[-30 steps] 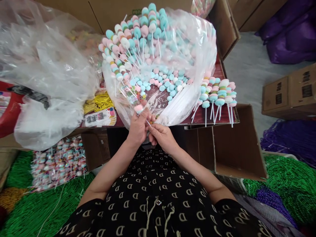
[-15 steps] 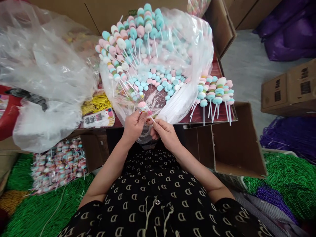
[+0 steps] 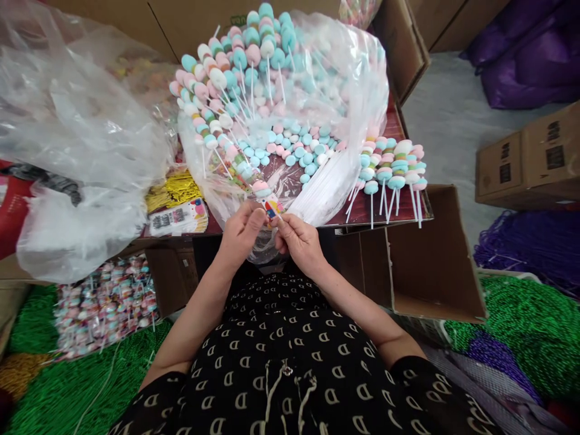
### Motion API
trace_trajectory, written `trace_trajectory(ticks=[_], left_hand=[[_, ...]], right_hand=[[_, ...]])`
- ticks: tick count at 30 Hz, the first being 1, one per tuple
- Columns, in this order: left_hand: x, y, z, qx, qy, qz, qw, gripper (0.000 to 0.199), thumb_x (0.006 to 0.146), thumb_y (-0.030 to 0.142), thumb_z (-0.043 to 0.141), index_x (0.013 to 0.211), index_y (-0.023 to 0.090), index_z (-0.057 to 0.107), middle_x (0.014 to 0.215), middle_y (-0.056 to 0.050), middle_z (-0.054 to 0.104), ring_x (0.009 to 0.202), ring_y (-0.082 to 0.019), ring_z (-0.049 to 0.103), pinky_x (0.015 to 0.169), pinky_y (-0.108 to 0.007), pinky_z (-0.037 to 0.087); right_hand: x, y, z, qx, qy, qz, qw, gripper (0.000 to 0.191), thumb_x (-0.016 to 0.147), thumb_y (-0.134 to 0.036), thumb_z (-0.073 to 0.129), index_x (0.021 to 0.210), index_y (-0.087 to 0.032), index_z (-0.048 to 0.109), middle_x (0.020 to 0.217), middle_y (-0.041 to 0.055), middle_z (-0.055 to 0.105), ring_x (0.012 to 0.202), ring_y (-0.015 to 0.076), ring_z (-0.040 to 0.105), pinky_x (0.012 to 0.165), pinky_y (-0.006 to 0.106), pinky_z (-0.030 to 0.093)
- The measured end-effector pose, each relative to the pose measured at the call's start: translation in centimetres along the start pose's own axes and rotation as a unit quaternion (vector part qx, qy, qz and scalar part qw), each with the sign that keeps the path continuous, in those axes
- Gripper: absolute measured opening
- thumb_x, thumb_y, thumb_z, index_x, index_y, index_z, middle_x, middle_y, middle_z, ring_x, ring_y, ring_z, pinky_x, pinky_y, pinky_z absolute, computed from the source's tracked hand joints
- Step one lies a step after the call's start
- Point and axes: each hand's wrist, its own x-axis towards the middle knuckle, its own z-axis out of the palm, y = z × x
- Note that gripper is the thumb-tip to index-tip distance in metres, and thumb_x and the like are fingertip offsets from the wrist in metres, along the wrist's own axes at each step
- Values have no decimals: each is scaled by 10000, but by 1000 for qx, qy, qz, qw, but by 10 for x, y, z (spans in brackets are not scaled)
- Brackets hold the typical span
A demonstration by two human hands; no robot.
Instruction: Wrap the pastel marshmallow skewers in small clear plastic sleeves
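Note:
Close to the table edge, both hands meet at the lower end of a candy skewer (image 3: 261, 187) stacked with pastel discs. A small printed tag with coloured dots (image 3: 272, 206) shows at its base. My left hand (image 3: 244, 232) is closed, pinching the skewer's lower end from the left. On the right, my right hand (image 3: 299, 243) pinches the tag's lower end between thumb and fingers. Just beyond them, loose pink, blue and white candy discs (image 3: 308, 158) lie on an opened clear plastic bag (image 3: 369, 96). White sticks (image 3: 321, 188) are bundled beside the right hand.
Many candy skewers (image 3: 254, 54) are piled at the back; several more (image 3: 394, 169) lie on the right. Yellow twist ties (image 3: 174, 188) and printed tags (image 3: 179, 217) sit at left. Below are an open carton (image 3: 435, 254), wrapped skewers (image 3: 109, 302) and green bead strings (image 3: 534, 326).
The printed tag now shows plainly at the skewer's base, where the fingers mostly covered it before. My left hand has shifted slightly left and down; the right hand stays close by.

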Motion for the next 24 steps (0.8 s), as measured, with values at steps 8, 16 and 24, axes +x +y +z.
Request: trace_trajectory(ticks=[8,16,24], left_hand=[[16,15,9,-337,10,-122,934,463,784,538,857,1108,246,701,809,-23,707,882,-209,709,685,-300,526],[8,20,21,-395,11,-176,902,296,826,317,868,1035,217,685,572,74,493,636,-107,585,579,-227,449],[5,15,27,-388,20,-224,894,217,879,284,812,787,190,639,567,58,444,606,-96,541,533,-218,429]], right_hand=[[-5,3,5,-20,-24,-3,1000,520,953,-753,518,934,-255,666,592,-43,603,480,118,512,544,275,450],[-7,5,6,-21,-23,-26,999,490,984,-710,511,870,-249,634,593,-38,591,484,115,505,584,289,493],[-9,12,16,17,-2,12,1000,515,953,-737,541,853,-245,654,592,-24,605,465,116,495,522,283,501]])
